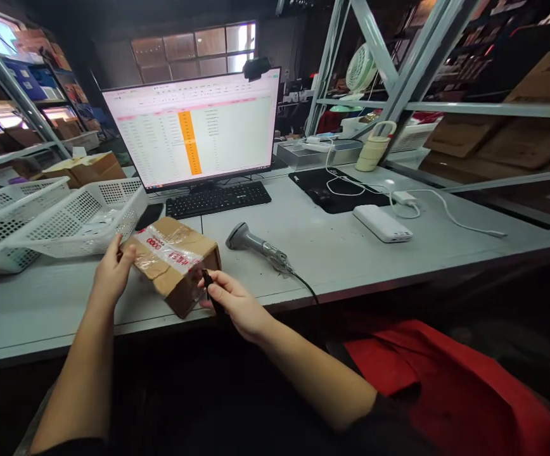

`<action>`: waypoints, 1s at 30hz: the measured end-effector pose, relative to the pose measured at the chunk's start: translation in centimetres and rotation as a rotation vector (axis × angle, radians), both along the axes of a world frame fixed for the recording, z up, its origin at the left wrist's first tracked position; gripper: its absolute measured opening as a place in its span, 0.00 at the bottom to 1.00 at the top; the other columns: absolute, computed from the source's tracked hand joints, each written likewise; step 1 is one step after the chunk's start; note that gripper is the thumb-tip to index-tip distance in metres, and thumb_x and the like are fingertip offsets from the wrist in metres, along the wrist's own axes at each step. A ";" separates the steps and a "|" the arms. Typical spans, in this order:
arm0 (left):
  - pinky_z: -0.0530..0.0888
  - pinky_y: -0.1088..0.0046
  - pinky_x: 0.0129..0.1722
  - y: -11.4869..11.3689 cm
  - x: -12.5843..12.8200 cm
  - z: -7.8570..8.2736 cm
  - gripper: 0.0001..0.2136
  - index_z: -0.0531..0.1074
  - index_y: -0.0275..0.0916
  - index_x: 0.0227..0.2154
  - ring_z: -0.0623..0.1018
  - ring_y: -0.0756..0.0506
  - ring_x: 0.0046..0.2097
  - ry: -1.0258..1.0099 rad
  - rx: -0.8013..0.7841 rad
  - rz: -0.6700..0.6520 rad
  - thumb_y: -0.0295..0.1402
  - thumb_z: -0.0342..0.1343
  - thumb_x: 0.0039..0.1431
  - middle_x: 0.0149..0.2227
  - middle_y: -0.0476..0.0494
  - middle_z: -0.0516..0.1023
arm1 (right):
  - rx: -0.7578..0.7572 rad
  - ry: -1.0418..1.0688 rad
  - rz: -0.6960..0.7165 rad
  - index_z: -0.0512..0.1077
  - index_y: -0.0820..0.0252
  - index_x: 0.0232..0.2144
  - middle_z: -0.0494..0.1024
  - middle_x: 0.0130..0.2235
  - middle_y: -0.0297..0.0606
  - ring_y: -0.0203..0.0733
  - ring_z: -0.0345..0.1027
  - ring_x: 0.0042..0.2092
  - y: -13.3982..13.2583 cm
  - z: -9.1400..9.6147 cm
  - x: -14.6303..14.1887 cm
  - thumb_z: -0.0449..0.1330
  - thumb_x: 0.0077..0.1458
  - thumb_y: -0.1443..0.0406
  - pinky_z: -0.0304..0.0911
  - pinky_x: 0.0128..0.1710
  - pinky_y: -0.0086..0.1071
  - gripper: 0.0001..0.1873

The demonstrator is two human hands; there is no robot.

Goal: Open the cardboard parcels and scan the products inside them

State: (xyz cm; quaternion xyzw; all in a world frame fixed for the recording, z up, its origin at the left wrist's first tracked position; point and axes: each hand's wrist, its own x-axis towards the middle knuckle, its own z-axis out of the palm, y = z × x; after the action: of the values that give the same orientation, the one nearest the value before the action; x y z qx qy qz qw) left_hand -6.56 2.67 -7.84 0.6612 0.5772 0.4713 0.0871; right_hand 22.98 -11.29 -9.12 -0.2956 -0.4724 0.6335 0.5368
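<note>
A: What lies nearest, and where is the hazard?

B: The right hand (237, 308), its thumb and fingers pinched together on a slim black tool (208, 282) at the near right end of the cardboard box (187, 238). Its tip cannot be made out; if sharp, too deep a push might damage whatever is inside.

A: And the box itself?

B: It sits askew at the front of the table (284, 234), red-printed tape (166, 252) across its top. The left hand (113, 271) is clamped on its left end, so a slip along the tape could reach those fingers. Whether the base rests flat cannot be told; a downward push on the near corner might tip it.

A: Farther back?

B: Just beside the box lies a grey scanner (256, 243), its cable (306, 285) running over the front edge: a snag could drag it down. Beyond is the keyboard (218, 199), which a shoved box might strike, before the monitor (156, 142).
</note>
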 end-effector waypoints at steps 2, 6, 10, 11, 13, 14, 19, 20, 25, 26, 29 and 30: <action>0.78 0.51 0.56 -3.6 -0.2 -0.8 0.33 0.73 0.38 0.64 0.82 0.33 0.50 -0.044 0.085 0.092 0.57 0.55 0.66 0.51 0.35 0.82 | 0.044 -0.043 -0.060 0.76 0.53 0.41 0.75 0.58 0.39 0.45 0.70 0.55 2.5 0.9 0.8 0.68 0.58 0.47 0.68 0.55 0.38 0.19; 0.77 0.63 0.53 -10.7 1.1 -2.6 0.12 0.81 0.47 0.51 0.82 0.43 0.44 0.214 0.524 -0.264 0.34 0.60 0.68 0.42 0.46 0.83 | 0.098 -0.221 -0.258 0.74 0.55 0.38 0.79 0.43 0.37 0.45 0.71 0.48 9.2 2.4 1.9 0.62 0.57 0.56 0.66 0.51 0.38 0.10; 0.65 0.50 0.70 -10.2 2.2 -2.5 0.25 0.76 0.48 0.59 0.74 0.35 0.64 0.342 0.804 -0.148 0.34 0.72 0.59 0.58 0.37 0.78 | 0.134 -0.280 -0.252 0.74 0.56 0.34 0.77 0.37 0.33 0.42 0.67 0.44 13.1 2.7 1.0 0.61 0.55 0.62 0.64 0.51 0.36 0.06; 0.64 0.47 0.70 -9.3 2.2 -2.2 0.28 0.73 0.45 0.62 0.69 0.32 0.69 0.294 0.740 -0.106 0.42 0.71 0.60 0.63 0.33 0.73 | 0.144 -0.280 -0.246 0.74 0.56 0.34 0.77 0.37 0.33 0.42 0.67 0.44 13.6 2.5 0.7 0.62 0.54 0.62 0.63 0.51 0.35 0.06; 0.69 0.47 0.67 -7.6 2.2 -1.6 0.29 0.74 0.43 0.60 0.71 0.32 0.66 0.252 0.552 -0.212 0.54 0.64 0.63 0.60 0.33 0.76 | 0.148 -0.267 -0.242 0.73 0.56 0.35 0.76 0.38 0.32 0.41 0.66 0.43 14.5 2.1 0.3 0.63 0.54 0.60 0.64 0.50 0.34 0.08; 0.73 0.49 0.64 -7.1 2.4 -1.3 0.24 0.77 0.43 0.55 0.76 0.34 0.62 0.256 0.502 -0.293 0.54 0.63 0.65 0.53 0.36 0.79 | 0.143 -0.257 -0.243 0.72 0.56 0.36 0.76 0.37 0.32 0.40 0.66 0.42 15.1 1.9 0.2 0.63 0.54 0.58 0.64 0.48 0.34 0.09; 0.77 0.58 0.60 -8.3 4.6 -1.0 0.18 0.74 0.44 0.58 0.78 0.41 0.58 0.268 0.507 -0.428 0.34 0.65 0.67 0.54 0.39 0.80 | 0.121 -0.214 -0.331 0.72 0.55 0.39 0.78 0.41 0.34 0.39 0.70 0.41 16.2 1.5 1.3 0.62 0.57 0.54 0.67 0.42 0.33 0.13; 0.78 0.59 0.59 -8.6 4.8 -1.1 0.19 0.74 0.43 0.58 0.79 0.41 0.57 0.260 0.510 -0.439 0.34 0.65 0.66 0.55 0.39 0.79 | 0.163 -0.223 -0.381 0.73 0.55 0.41 0.79 0.43 0.35 0.39 0.71 0.41 15.4 1.6 1.6 0.62 0.59 0.55 0.68 0.43 0.33 0.12; 0.79 0.59 0.55 -9.1 5.5 -1.6 0.13 0.77 0.43 0.51 0.80 0.42 0.53 0.183 0.546 -0.409 0.33 0.66 0.66 0.48 0.42 0.82 | 0.846 -0.612 -0.694 0.75 0.51 0.59 0.85 0.45 0.36 0.37 0.78 0.39 6.1 2.8 2.6 0.61 0.68 0.65 0.72 0.43 0.33 0.18; 0.79 0.60 0.54 -9.1 5.9 -1.6 0.11 0.78 0.43 0.50 0.80 0.42 0.52 0.176 0.555 -0.393 0.32 0.66 0.66 0.47 0.43 0.82 | 0.998 -0.716 -0.714 0.75 0.51 0.59 0.85 0.46 0.36 0.38 0.79 0.40 4.0 2.9 2.7 0.62 0.68 0.68 0.72 0.43 0.32 0.19; 0.78 0.62 0.51 -9.7 7.5 -1.3 0.10 0.79 0.42 0.48 0.79 0.43 0.50 0.183 0.579 -0.336 0.30 0.66 0.65 0.45 0.43 0.81 | 1.225 -0.992 -0.673 0.77 0.56 0.54 0.86 0.48 0.40 0.39 0.80 0.43 -1.1 2.9 2.7 0.63 0.65 0.75 0.72 0.44 0.31 0.18; 0.78 0.62 0.51 -10.0 8.0 -1.1 0.10 0.79 0.42 0.48 0.78 0.43 0.49 0.192 0.574 -0.324 0.29 0.66 0.64 0.45 0.43 0.81 | 1.223 -1.069 -0.659 0.78 0.58 0.52 0.86 0.48 0.41 0.40 0.80 0.42 -2.1 2.8 2.7 0.62 0.65 0.75 0.72 0.43 0.31 0.16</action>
State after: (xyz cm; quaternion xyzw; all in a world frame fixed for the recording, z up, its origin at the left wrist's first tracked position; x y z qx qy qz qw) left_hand 1.40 -7.28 -8.98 0.7831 0.3142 0.5302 -0.0834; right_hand 25.66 -13.42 -6.28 -0.3349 -0.8082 -0.1414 0.4634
